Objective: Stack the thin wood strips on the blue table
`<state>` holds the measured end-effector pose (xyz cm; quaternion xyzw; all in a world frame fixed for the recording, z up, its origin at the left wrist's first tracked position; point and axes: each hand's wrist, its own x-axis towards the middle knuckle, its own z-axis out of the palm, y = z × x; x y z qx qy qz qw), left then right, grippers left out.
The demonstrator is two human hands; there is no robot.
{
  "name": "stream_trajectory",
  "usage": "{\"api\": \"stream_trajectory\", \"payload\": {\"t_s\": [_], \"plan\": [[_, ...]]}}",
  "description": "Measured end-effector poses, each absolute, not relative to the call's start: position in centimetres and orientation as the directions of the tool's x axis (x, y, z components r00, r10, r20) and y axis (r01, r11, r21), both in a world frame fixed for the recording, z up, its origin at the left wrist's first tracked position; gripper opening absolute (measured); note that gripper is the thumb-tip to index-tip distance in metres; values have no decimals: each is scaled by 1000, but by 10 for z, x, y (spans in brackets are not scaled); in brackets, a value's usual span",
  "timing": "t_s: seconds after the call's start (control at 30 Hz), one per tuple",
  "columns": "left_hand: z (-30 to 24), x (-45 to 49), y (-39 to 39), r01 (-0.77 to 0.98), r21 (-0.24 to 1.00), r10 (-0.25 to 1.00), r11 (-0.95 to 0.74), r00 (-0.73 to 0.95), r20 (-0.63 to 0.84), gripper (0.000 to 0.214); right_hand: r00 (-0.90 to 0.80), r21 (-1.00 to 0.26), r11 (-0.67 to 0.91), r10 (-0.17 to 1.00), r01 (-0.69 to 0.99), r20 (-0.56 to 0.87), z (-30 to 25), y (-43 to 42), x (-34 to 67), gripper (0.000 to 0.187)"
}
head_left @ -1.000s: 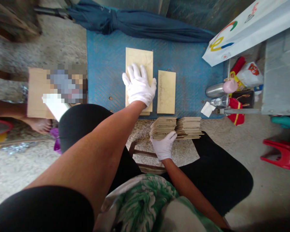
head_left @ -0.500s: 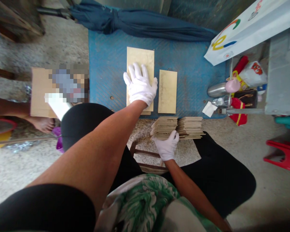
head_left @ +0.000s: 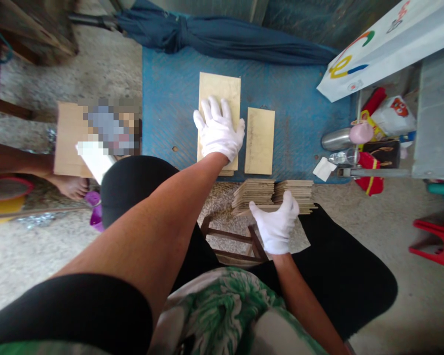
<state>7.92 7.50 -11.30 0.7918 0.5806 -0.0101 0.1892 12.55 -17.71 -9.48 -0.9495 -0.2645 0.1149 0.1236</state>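
My left hand (head_left: 222,129), in a white glove, lies flat with spread fingers on a pale rectangular board (head_left: 220,85) on the blue tabletop. Another board's edge shows beneath its near end. A smaller pale board (head_left: 259,140) rests just to the right. Below the table edge, thin boards stand packed in a left stack (head_left: 253,191) and a right stack (head_left: 294,190). My right hand (head_left: 276,224), also gloved, is at the near side of both stacks, thumb and fingers apart. Whether its fingertips touch the boards is hard to tell.
A folded dark blue umbrella (head_left: 225,37) lies along the far edge of the blue table (head_left: 163,113). At right are a white bag (head_left: 385,49), a steel flask (head_left: 335,139) and a red stool (head_left: 434,241). A cardboard box (head_left: 68,138) and another person's foot (head_left: 72,186) are at left.
My right hand has moved right from the left stack, and its thumb and fingers have spread apart. My left hand stays flat on the board. The whole view has shifted slightly.
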Motion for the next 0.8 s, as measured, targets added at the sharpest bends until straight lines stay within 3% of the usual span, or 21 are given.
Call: {"api": "stream_trajectory", "payload": {"t_s": [0.27, 0.43, 0.57, 0.8], "plan": [[-111, 78, 74, 917, 307, 917, -254, 329, -225, 80, 811, -278, -791, 581, 545, -65, -67, -117, 160, 102], [-111, 78, 73, 917, 306, 922, -256, 327, -209, 79, 804, -132, -838, 545, 529, -236, -91, -61, 169, 87], [-108, 78, 73, 914, 319, 919, -251, 329, -218, 79, 813, -7, -863, 478, 505, -331, -115, -32, 172, 92], [-106, 78, 73, 914, 315, 922, -254, 327, -206, 80, 774, 28, -859, 445, 511, -451, -143, -26, 178, 97]]}}
